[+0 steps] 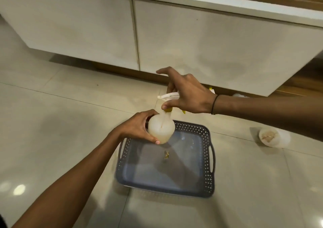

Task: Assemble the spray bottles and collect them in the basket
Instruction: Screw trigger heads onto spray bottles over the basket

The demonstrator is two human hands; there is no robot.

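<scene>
A glossy pale tiled floor [52,123] fills most of the view, and the landmark on it is a grey rectangular plastic basket [208,166] with perforated lattice walls and a cut-out handle at each short end; a small yellowish scrap lies on its bottom. Beyond the basket runs a long white cabinet [192,40] with flat door fronts, raised a little off the floor. Held in the air above the far left corner of the basket is a round translucent white plastic spray bottle [161,129], bulbous in the body with a narrow neck, tilted so the neck points up and away. The left hand [138,127] wraps the bottle's body from the left, its fingers clamped around it. On the neck sits a white trigger spray head with a yellow collar [168,96], its nozzle pointing left. The right hand [188,95] comes in from the right of the basket and grips this head, thumb and some fingers closed on the collar while the index finger sticks out free; a thin dark band circles its wrist. On the floor to the right of the basket lies another translucent white bottle [273,137] on its side, well apart from it.
</scene>
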